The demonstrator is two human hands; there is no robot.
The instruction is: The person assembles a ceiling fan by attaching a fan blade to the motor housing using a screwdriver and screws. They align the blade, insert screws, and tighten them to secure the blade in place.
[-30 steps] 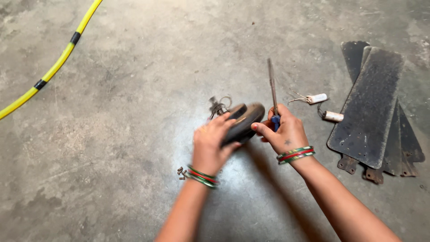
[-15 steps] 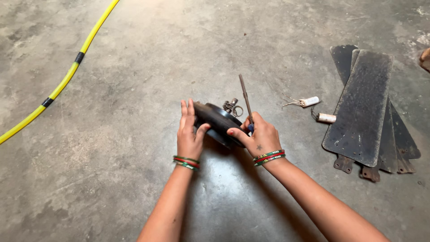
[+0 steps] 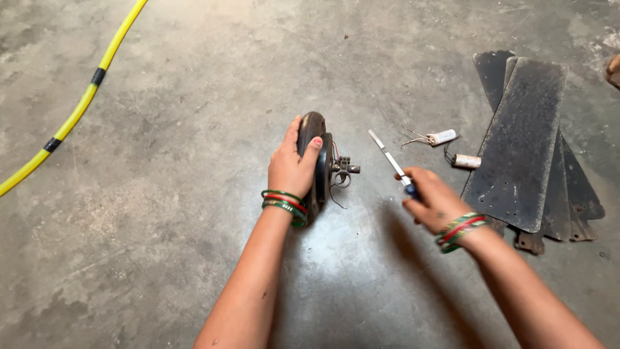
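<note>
A dark round fan motor housing point(image 3: 318, 150) stands on its edge on the concrete floor, with a small shaft and wires point(image 3: 343, 169) sticking out to the right. My left hand point(image 3: 292, 167) grips its top rim. To the right, my right hand point(image 3: 433, 199) holds a screwdriver point(image 3: 389, 157) with a blue handle, its metal shaft pointing up and left, apart from the motor. Both wrists wear green and red bangles.
A stack of dark, dusty fan blades point(image 3: 523, 142) lies at the right. Two small white cylindrical capacitors point(image 3: 443, 137) point(image 3: 466, 161) with wires lie between the blades and the motor. A yellow hose point(image 3: 77, 106) with black bands crosses the upper left.
The motor has been tipped from lying in both hands to standing on edge, held by my left hand alone. My right hand has drawn away to the right with the screwdriver.
</note>
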